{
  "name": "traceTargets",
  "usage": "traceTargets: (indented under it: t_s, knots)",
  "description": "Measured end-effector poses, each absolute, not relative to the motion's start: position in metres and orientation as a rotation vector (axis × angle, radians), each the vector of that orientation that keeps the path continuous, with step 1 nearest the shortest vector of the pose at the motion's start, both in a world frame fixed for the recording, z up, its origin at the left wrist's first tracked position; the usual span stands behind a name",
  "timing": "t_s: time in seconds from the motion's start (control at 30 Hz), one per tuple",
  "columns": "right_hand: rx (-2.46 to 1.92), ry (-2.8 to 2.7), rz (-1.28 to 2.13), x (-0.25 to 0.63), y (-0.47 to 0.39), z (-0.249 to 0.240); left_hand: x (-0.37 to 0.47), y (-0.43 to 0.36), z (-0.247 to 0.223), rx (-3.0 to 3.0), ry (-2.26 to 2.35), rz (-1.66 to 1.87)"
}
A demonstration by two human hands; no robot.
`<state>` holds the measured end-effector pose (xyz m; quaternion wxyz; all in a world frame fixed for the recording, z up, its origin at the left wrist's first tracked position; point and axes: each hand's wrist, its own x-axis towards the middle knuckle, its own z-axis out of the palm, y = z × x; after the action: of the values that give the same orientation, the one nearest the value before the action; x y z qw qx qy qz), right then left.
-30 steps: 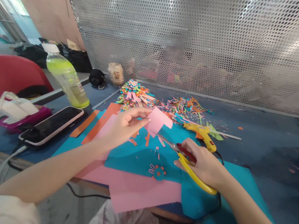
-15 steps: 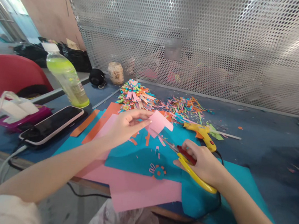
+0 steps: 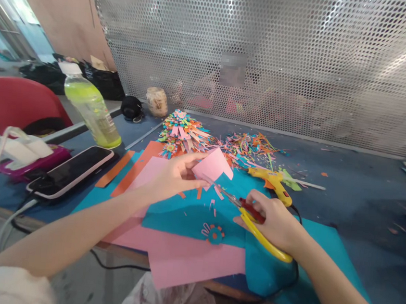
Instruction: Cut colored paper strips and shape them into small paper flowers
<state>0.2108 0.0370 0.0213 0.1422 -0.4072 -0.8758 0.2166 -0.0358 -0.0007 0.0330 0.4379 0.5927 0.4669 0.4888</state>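
Note:
My left hand (image 3: 182, 173) pinches a small piece of pink paper (image 3: 216, 164) above the middle of the table. In my right hand (image 3: 272, 217) are yellow-handled scissors (image 3: 264, 239), their blades reaching to the lower edge of that pink piece. Whether the blades are fully together is hard to see. Below lie blue paper sheets (image 3: 177, 219) with small cut scraps on them. A round blue and orange paper flower (image 3: 215, 234) rests on the blue sheet, beside a looped pink strip. Larger pink sheets (image 3: 194, 262) overhang the near edge.
A yellow glue gun (image 3: 274, 181) lies beyond my right hand. Farther back are a pile of fringed paper flowers (image 3: 183, 130) and shredded scraps (image 3: 250, 145). At left stand a bottle (image 3: 93, 111), a phone (image 3: 72, 172) and a purple power strip (image 3: 35, 158). Perforated metal (image 3: 271, 57) rises behind.
The pink piece has turned in my left hand and shifted slightly, with the thumb now lower against it. The scissors stay close to its lower edge. The view has moved a little.

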Motion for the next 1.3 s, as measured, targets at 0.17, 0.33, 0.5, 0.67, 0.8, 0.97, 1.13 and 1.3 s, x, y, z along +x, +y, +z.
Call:
traceTargets:
  t_s: [0.17, 0.33, 0.5, 0.67, 0.8, 0.97, 1.13, 1.3]
  knots:
    - [-1.189, -2.525, 0.627, 0.211, 0.037, 0.021, -0.037, -0.001, 0.033, 1.502, 1.198, 1.201]
    - [-1.205, -2.527, 0.642, 0.212, 0.036, 0.021, -0.039, 0.002, 0.029, 1.507, 1.184, 1.174]
    - [-1.184, -2.512, 0.664, 0.213, 0.038, 0.019, -0.045, 0.008, 0.029, 1.491, 1.122, 1.307]
    - [-1.220, -2.509, 0.618, 0.213, 0.040, 0.018, -0.053, 0.012, 0.038, 1.480, 1.251, 1.429]
    - [-1.249, -2.510, 0.565, 0.212, 0.040, 0.020, -0.075, 0.020, 0.053, 1.515, 1.345, 1.655]
    - [-1.271, -2.546, 0.496, 0.211, 0.039, 0.023, -0.106, 0.021, 0.072, 1.432, 1.092, 1.940]
    - [-1.292, -2.581, 0.387, 0.211, 0.038, 0.021, -0.131, -0.011, 0.035, 1.168, 1.329, 1.772]
    - [-1.297, -2.586, 0.364, 0.209, 0.038, 0.019, -0.145, -0.049, 0.000, 0.971, 1.621, 1.429]
